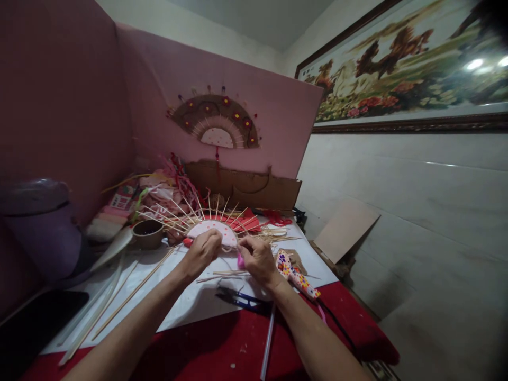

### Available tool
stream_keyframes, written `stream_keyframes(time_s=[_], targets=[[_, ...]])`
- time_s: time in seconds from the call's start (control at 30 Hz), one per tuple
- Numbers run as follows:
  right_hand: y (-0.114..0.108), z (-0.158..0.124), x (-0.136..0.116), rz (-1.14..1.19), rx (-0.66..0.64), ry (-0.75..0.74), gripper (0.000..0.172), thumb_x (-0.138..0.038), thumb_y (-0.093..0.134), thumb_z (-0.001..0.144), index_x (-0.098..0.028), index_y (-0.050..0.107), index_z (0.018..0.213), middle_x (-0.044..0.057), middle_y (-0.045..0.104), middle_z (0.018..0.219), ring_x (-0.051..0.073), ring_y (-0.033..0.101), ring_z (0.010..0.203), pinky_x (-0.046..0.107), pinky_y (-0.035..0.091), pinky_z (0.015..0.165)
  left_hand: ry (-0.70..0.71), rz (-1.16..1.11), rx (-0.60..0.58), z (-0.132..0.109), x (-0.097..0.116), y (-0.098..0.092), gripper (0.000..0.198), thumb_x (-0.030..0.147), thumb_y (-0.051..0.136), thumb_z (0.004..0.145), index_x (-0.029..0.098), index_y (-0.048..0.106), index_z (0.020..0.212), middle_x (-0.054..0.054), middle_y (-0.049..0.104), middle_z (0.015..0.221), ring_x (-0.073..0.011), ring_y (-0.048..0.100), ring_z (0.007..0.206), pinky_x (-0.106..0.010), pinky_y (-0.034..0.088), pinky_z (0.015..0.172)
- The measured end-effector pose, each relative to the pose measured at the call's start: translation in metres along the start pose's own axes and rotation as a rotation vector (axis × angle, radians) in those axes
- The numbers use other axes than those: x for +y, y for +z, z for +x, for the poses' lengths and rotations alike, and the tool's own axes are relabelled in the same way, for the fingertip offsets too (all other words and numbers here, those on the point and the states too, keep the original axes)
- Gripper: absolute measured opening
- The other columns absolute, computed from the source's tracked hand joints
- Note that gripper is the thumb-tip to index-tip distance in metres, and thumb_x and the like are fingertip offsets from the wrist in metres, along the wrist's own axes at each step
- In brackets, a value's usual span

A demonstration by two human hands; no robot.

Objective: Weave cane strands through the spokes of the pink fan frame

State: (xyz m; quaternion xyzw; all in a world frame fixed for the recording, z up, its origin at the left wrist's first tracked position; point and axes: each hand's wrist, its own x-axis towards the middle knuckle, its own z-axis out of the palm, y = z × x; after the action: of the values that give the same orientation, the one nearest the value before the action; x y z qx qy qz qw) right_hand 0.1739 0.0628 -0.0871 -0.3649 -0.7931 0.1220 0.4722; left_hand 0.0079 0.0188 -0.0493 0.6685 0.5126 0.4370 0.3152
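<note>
A half-round fan [228, 231] with a pale pink dotted centre and thin wooden sticks radiating from its curved edge lies in front of me. My left hand [203, 252] is closed at its straight lower edge, fingers curled over it. At the lower right corner, my right hand [257, 259] pinches a thin pale cord that runs along that edge; its fingertips partly hide the cord. Something bright pink [240, 261] shows just under the right fingers. A small red item [188, 242] lies left of my left hand. Dark-blue-handled snips [242, 300] lie below my right hand.
A flower-patterned glue gun [297, 276] with a black cord lies right of my right forearm. A brown cup [147, 234], loose sticks [133, 293], a phone [47, 323] and a purple container [45, 233] stand or lie left. A finished-looking fan [216, 119] hangs on the pink board behind.
</note>
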Motion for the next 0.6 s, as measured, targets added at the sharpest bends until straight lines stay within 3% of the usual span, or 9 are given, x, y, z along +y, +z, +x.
stream_keyframes(time_s=[0.1, 0.17, 0.2, 0.23, 0.3, 0.37, 0.43, 0.5, 0.6], targets=[[0.001, 0.001, 0.003, 0.023, 0.011, 0.045, 0.015, -0.017, 0.053, 0.079, -0.020, 0.064, 0.070, 0.000, 0.064, 0.064, 0.014, 0.057, 0.061, 0.024, 0.040, 0.060, -0.049, -0.121, -0.454, -0.017, 0.014, 0.005, 0.029, 0.047, 0.050, 0.077, 0.020, 0.051, 0.064, 0.005, 0.045, 0.049, -0.0096, 0.036, 0.038, -0.023, 0.029, 0.036], [0.002, 0.001, 0.005, 0.047, 0.015, 0.067, 0.015, -0.017, 0.053, 0.079, -0.019, 0.064, 0.069, 0.000, 0.064, 0.063, 0.014, 0.056, 0.060, 0.023, 0.041, 0.059, -0.089, -0.171, -0.775, -0.027, 0.020, 0.011, 0.022, 0.036, 0.069, 0.060, 0.017, 0.062, 0.067, 0.001, 0.057, 0.053, -0.0127, 0.050, 0.043, -0.024, 0.038, 0.037], [0.002, 0.002, 0.006, 0.060, 0.015, 0.076, 0.015, -0.018, 0.052, 0.079, -0.019, 0.064, 0.069, 0.000, 0.063, 0.062, 0.013, 0.056, 0.060, 0.023, 0.041, 0.058, -0.152, -0.232, -1.032, -0.030, 0.022, 0.015, 0.020, 0.030, 0.070, 0.061, 0.017, 0.066, 0.075, 0.000, 0.061, 0.059, -0.0134, 0.055, 0.047, -0.023, 0.041, 0.038], [0.002, 0.002, 0.007, 0.074, 0.014, 0.083, 0.015, -0.019, 0.052, 0.079, -0.019, 0.063, 0.068, -0.001, 0.063, 0.061, 0.013, 0.056, 0.059, 0.023, 0.041, 0.057, -0.188, -0.267, -1.174, -0.033, 0.023, 0.018, 0.020, 0.026, 0.069, 0.062, 0.017, 0.068, 0.079, 0.000, 0.062, 0.060, -0.0131, 0.056, 0.048, -0.022, 0.041, 0.038], [0.003, 0.003, 0.009, 0.097, 0.013, 0.096, 0.015, -0.020, 0.052, 0.079, -0.018, 0.063, 0.068, -0.001, 0.061, 0.060, 0.013, 0.055, 0.057, 0.022, 0.041, 0.056, -0.235, -0.337, -1.221, -0.034, 0.022, 0.025, 0.013, 0.024, 0.070, 0.063, 0.016, 0.068, 0.073, 0.000, 0.064, 0.060, -0.0116, 0.056, 0.047, -0.021, 0.042, 0.039], [0.003, 0.003, 0.010, 0.113, 0.013, 0.105, 0.015, -0.021, 0.052, 0.079, -0.018, 0.063, 0.068, -0.001, 0.061, 0.059, 0.013, 0.054, 0.057, 0.022, 0.041, 0.055, -0.223, -0.308, -0.983, -0.031, 0.019, 0.028, 0.018, 0.028, 0.076, 0.057, 0.016, 0.062, 0.059, 0.000, 0.062, 0.051, -0.0114, 0.052, 0.039, -0.022, 0.039, 0.035], [0.004, 0.003, 0.011, 0.121, 0.010, 0.108, 0.015, -0.022, 0.053, 0.079, -0.018, 0.063, 0.068, -0.001, 0.061, 0.060, 0.013, 0.053, 0.057, 0.022, 0.040, 0.055, -0.154, -0.228, -0.570, -0.024, 0.013, 0.028, 0.027, 0.032, 0.078, 0.053, 0.017, 0.055, 0.052, 0.002, 0.057, 0.043, -0.0118, 0.047, 0.032, -0.023, 0.036, 0.030], [0.004, 0.002, 0.012, 0.127, 0.001, 0.104, 0.016, -0.023, 0.054, 0.079, -0.018, 0.064, 0.068, -0.001, 0.060, 0.060, 0.013, 0.053, 0.057, 0.023, 0.040, 0.056, -0.083, -0.205, -0.206, -0.015, 0.005, 0.026, 0.023, 0.033, 0.068, 0.066, 0.019, 0.052, 0.057, 0.004, 0.057, 0.047, -0.0095, 0.046, 0.035, -0.021, 0.035, 0.034], [0.005, 0.001, 0.012, 0.138, -0.021, 0.087, 0.016, -0.023, 0.054, 0.080, -0.019, 0.065, 0.069, -0.002, 0.060, 0.061, 0.012, 0.052, 0.058, 0.022, 0.040, 0.057, -0.019, -0.160, 0.083, -0.002, -0.011, 0.024, 0.015, 0.029, 0.065, 0.069, 0.018, 0.060, 0.078, 0.002, 0.063, 0.060, -0.0107, 0.053, 0.044, -0.021, 0.039, 0.040]])
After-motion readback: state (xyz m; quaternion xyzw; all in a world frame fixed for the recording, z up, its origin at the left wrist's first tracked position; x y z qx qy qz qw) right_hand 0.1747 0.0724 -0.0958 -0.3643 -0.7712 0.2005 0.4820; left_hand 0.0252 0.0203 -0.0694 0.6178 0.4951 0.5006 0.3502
